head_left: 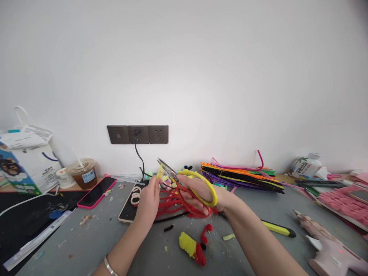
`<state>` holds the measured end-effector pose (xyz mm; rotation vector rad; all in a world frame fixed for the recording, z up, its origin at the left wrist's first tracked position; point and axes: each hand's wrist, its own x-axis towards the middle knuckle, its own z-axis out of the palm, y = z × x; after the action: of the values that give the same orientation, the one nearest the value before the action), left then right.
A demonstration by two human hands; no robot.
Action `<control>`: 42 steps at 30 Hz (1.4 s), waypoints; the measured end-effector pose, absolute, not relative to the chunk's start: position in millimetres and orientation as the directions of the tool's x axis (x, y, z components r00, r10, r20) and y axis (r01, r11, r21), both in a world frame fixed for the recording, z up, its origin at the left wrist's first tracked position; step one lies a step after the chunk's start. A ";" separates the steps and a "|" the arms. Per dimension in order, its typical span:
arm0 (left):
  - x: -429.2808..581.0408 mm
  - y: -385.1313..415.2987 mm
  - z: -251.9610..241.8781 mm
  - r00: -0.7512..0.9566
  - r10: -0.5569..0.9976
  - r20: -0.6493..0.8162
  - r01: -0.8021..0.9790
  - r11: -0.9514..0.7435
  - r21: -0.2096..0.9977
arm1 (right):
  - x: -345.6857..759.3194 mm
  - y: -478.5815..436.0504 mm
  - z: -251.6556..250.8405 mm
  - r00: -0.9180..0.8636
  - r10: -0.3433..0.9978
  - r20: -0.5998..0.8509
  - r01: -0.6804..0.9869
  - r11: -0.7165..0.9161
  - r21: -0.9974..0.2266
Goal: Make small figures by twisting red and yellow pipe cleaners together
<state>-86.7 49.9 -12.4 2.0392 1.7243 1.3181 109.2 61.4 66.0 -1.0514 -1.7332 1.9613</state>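
Observation:
My right hand [195, 189] is closed on the yellow handles of the scissors [208, 191], whose blades point up and left. The blades are at a thin yellow piece [160, 171] pinched in the fingertips of my left hand [151, 193]. Red pipe cleaners [169, 205] lie in a loose heap beneath both hands. Nearer to me on the grey mat is a yellow and red wound figure [188, 245], with a curled red piece [206, 233] beside it.
A bundle of coloured pipe cleaners [244, 178] lies by the wall. At left are a pink-edged phone [97, 192] and a drink cup [86, 176]. A yellow cutter [276, 228] and a pink glue gun [330, 249] lie right; a black-faced tablet [128, 209] is beside my left hand.

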 end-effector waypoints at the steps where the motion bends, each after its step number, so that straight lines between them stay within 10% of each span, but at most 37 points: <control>1: -86.3 50.0 -12.9 -0.063 0.863 0.502 0.711 -0.314 0.629 | 110.0 61.2 68.0 -0.658 0.700 -0.278 0.203 -0.190 -0.960; 7: -83.4 48.7 -15.1 -0.055 0.872 0.486 0.648 -0.339 0.682 | 144.0 69.7 82.9 -0.391 0.921 0.001 0.322 0.137 -0.937; 12: -82.9 46.8 -14.7 -0.062 0.867 0.494 0.623 -0.353 0.698 | 179.0 86.6 70.4 -0.155 0.978 0.139 0.810 0.207 -0.549; 21: -81.0 42.5 -11.9 -0.074 0.888 0.454 0.568 -0.337 0.751 | 132.7 109.3 35.4 -0.428 0.812 0.397 0.768 0.558 -0.315; 30: -72.5 44.7 -10.8 0.034 0.952 0.305 0.194 -0.305 0.932 | 110.5 115.1 28.6 -0.262 0.873 0.412 0.752 0.452 -0.481; 37: -63.6 40.1 -6.1 0.208 0.960 0.190 -0.091 -0.174 0.981 | 96.5 79.4 65.3 -0.602 0.774 0.193 0.214 0.390 -0.896; 42: -62.0 36.6 -5.7 0.282 0.951 0.127 -0.035 -0.122 0.992 | 101.8 80.9 66.1 -0.403 0.892 0.203 0.186 0.297 -0.937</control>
<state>-62.0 36.6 -5.7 1.4103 0.9187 1.0896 101.8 80.9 66.1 -0.9723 -1.7904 1.1508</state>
